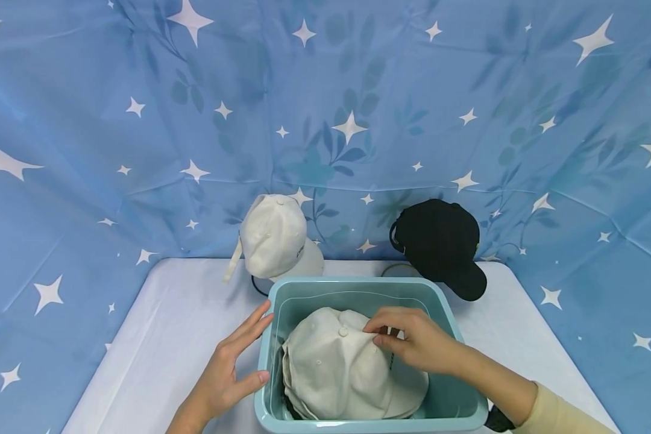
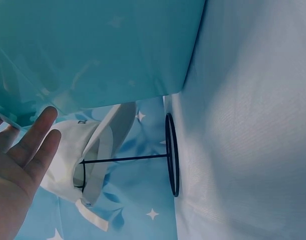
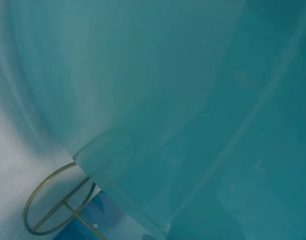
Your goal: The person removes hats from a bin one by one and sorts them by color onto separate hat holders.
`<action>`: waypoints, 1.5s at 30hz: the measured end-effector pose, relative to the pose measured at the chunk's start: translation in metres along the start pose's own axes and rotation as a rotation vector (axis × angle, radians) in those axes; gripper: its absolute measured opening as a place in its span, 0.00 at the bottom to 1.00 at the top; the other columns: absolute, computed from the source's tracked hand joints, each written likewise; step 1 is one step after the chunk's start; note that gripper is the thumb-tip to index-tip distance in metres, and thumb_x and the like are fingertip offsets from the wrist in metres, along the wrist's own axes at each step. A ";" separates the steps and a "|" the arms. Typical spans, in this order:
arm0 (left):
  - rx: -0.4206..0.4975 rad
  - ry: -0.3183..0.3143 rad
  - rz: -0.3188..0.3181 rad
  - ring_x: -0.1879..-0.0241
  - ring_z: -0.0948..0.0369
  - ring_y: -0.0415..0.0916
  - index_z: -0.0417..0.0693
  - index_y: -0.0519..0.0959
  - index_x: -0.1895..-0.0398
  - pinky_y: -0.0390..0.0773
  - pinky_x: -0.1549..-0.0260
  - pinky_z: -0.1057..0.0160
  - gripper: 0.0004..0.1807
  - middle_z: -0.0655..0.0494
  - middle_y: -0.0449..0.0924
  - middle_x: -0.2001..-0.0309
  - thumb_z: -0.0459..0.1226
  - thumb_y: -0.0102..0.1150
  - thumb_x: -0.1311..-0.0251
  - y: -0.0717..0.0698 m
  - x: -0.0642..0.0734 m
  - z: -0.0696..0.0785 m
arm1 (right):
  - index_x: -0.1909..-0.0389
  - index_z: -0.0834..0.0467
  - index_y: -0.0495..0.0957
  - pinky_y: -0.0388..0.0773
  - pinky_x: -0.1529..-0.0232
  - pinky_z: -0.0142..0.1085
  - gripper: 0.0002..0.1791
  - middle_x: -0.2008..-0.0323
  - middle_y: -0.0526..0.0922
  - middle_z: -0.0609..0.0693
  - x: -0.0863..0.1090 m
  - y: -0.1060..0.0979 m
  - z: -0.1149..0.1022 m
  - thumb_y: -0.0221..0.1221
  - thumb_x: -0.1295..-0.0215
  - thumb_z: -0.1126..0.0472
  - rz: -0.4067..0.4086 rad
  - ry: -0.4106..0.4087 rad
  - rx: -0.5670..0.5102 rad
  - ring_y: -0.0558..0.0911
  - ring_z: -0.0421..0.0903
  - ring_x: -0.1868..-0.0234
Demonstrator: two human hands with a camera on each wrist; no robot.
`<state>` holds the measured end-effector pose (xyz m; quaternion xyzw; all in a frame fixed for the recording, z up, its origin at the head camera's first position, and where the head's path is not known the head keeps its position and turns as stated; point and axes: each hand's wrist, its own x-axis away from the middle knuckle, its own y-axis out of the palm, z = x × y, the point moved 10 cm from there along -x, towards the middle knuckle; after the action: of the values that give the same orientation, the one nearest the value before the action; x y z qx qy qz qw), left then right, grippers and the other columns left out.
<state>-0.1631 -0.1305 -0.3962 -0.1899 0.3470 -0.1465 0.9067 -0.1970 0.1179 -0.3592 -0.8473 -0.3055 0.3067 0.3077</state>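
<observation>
A teal plastic bin [image 1: 358,425] stands at the front of the table, with a stack of white baseball caps [image 1: 325,367] inside. My right hand [image 1: 412,337] reaches in from the right and pinches the top cap's crown between thumb and fingers, beside the top button. Outside the bin, my left hand [image 1: 228,361] has its fingers spread, the fingertips at the left rim. The left wrist view shows those fingers [image 2: 35,145] against the bin's outer wall [image 2: 102,50]. In the right wrist view the bin wall [image 3: 142,75] hides the right hand.
Behind the bin at left, a white cap [image 1: 275,235] hangs on a stand with a black ring base [image 2: 172,155]. At back right is a black cap [image 1: 439,241]; a gold ring base [image 3: 57,200] shows below. A blue star-patterned curtain [image 1: 325,78] encloses the white table [image 1: 157,337].
</observation>
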 end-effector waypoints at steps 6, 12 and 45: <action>0.002 0.006 0.004 0.32 0.47 0.56 0.36 0.62 0.32 0.60 0.39 0.68 0.39 0.39 0.53 0.29 0.34 0.61 0.52 -0.001 -0.001 0.002 | 0.53 0.45 0.79 0.77 0.68 0.29 0.16 0.62 0.80 0.37 0.000 -0.008 -0.006 0.60 0.39 0.66 0.016 -0.023 -0.002 0.77 0.35 0.64; 0.008 0.015 0.008 0.32 0.47 0.57 0.35 0.62 0.33 0.61 0.39 0.67 0.40 0.39 0.53 0.29 0.34 0.61 0.53 -0.001 -0.001 0.002 | 0.52 0.46 0.79 0.77 0.67 0.30 0.16 0.62 0.80 0.38 -0.002 -0.015 -0.010 0.60 0.38 0.66 0.029 -0.014 0.012 0.77 0.35 0.64; 0.007 0.045 0.019 0.33 0.46 0.58 0.36 0.63 0.33 0.61 0.39 0.67 0.41 0.37 0.54 0.30 0.34 0.61 0.55 -0.001 0.000 0.002 | 0.53 0.49 0.79 0.74 0.67 0.24 0.21 0.62 0.80 0.40 -0.015 -0.058 -0.053 0.63 0.45 0.73 0.089 -0.158 0.134 0.77 0.34 0.66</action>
<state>-0.1619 -0.1304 -0.3941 -0.1802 0.3687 -0.1435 0.9005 -0.1877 0.1260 -0.2797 -0.8107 -0.2697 0.4055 0.3249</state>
